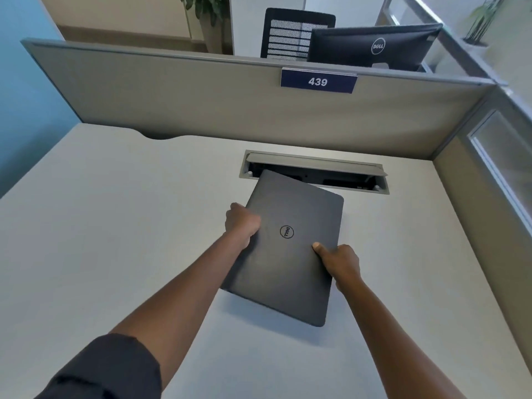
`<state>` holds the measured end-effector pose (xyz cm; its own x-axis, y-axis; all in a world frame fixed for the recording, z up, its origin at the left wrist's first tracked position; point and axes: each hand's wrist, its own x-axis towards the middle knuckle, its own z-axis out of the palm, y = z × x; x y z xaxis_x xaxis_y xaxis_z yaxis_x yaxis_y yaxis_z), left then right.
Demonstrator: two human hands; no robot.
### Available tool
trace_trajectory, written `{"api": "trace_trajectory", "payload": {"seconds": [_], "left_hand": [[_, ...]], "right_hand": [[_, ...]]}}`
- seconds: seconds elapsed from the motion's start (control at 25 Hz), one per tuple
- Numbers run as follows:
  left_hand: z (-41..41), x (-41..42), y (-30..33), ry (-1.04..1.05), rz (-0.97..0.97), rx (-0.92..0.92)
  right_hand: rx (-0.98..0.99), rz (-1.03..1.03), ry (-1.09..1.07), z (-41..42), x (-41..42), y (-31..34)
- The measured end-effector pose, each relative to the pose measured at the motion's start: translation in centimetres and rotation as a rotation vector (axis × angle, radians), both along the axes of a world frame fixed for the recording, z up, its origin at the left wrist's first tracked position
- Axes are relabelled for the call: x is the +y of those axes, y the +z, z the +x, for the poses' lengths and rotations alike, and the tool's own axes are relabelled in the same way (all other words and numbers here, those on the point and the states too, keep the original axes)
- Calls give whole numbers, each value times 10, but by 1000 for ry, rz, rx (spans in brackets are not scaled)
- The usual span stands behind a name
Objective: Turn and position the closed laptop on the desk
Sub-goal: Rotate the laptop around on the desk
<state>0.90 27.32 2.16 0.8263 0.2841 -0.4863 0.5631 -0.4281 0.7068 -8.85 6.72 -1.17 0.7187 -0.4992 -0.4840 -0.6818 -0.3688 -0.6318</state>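
A closed dark grey laptop [290, 263] with a round logo on its lid is held over the white desk [115, 226], turned so its long sides run away from me and slightly to the left. My left hand [241, 221] grips its left edge near the far end. My right hand [341, 262] grips the right edge, thumb on the lid. The laptop's near end looks raised off the desk; its far corner overlaps the cable slot.
An open cable slot [316, 172] with a raised flap is set into the desk just beyond the laptop. A grey partition [201, 102] with a "439" sign [318, 81] closes the back; another panel [472, 203] closes the right. A monitor [374, 47] and chair stand behind.
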Motion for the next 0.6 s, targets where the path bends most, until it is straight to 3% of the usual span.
{"api": "trace_trajectory", "payload": {"seconds": [0.6], "left_hand": [[61,-36,-7,-423,310,-66]], "right_hand": [[49,203,-266,-27,32,-19]]}}
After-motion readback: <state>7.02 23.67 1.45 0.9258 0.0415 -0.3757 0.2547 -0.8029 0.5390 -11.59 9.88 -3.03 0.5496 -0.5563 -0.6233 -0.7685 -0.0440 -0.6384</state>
